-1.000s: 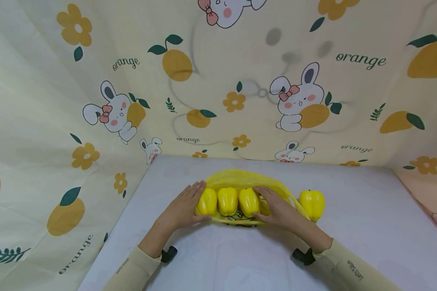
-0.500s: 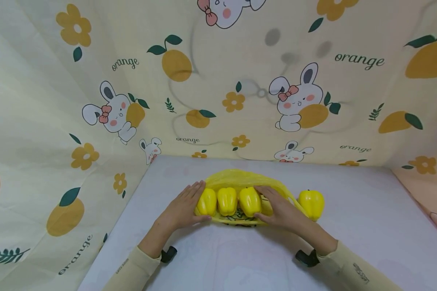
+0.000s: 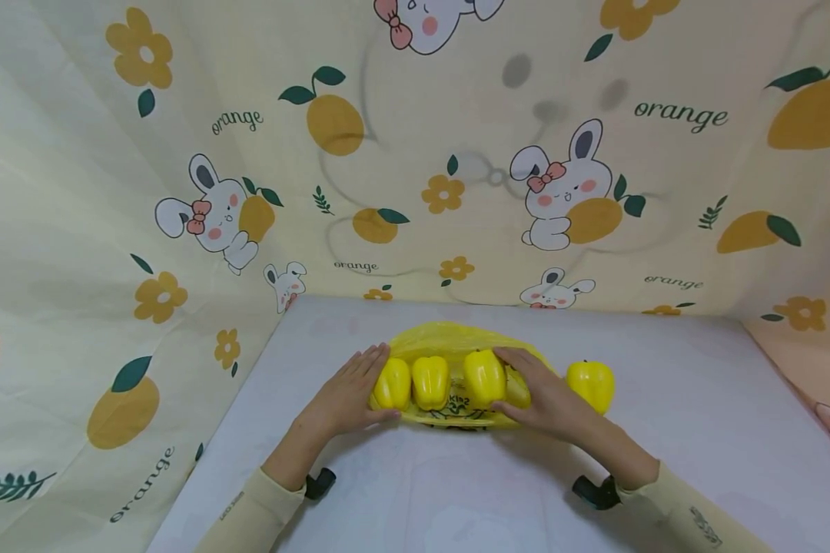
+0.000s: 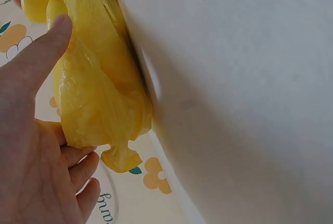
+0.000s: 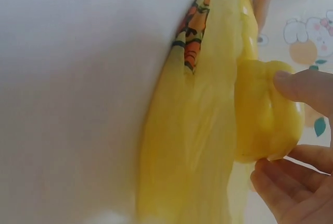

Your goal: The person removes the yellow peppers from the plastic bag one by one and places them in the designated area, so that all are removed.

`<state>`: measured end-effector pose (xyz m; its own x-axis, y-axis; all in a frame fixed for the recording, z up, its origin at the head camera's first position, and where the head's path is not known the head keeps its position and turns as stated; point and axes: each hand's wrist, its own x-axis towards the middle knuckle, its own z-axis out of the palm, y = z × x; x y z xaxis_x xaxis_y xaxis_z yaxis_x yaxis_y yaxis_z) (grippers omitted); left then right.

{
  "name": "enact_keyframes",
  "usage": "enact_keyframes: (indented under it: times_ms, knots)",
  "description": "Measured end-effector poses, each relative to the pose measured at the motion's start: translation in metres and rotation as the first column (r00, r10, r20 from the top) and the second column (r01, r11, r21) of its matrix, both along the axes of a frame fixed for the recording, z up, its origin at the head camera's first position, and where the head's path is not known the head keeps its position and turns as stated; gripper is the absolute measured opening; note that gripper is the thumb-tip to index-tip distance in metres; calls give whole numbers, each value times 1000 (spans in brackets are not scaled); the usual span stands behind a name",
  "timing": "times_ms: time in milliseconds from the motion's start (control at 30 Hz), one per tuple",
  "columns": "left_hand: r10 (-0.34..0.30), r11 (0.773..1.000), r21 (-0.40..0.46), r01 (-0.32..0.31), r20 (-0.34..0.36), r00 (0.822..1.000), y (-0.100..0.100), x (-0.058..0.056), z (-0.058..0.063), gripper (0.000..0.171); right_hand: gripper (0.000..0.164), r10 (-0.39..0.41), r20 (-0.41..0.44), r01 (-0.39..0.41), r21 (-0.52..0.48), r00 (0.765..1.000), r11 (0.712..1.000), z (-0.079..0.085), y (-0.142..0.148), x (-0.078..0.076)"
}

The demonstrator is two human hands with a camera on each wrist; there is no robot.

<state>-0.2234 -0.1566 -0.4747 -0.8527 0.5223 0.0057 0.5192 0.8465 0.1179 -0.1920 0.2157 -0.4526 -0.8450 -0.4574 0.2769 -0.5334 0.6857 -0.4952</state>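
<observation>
A yellow plastic bag (image 3: pixel 449 336) with dark and orange print lies on its side, its mouth spread wide. Two glossy yellow bell peppers, one at the left (image 3: pixel 392 384) and one beside it (image 3: pixel 430 382), sit upright in its left part. My left hand (image 3: pixel 346 395) holds the bag's left end, thumb in front and fingers behind, as the left wrist view shows on the bulging film (image 4: pixel 99 88). My right hand (image 3: pixel 546 395) grips a third bell pepper (image 5: pixel 268 112) between thumb and fingers, at the bag's opening and apart from the other two.
Another yellow bell pepper (image 3: pixel 590 384) stands on the white table (image 3: pixel 671 399), right of the bag and partly behind my right hand. A printed cloth (image 3: pixel 415 153) with rabbits and oranges hangs behind the table and along both sides.
My right hand has drawn the third pepper to the right and slightly up, widening the gap to the middle one and showing more print. My left hand has stayed in place.
</observation>
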Motion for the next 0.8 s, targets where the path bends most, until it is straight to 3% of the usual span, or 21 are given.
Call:
enact_keyframes:
  times_ms: [800]
  knots:
    - [-6, 1000, -8, 6, -6, 1000, 1, -1, 1, 113, 89, -52, -102, 51, -14, 993, 999, 21, 35, 12]
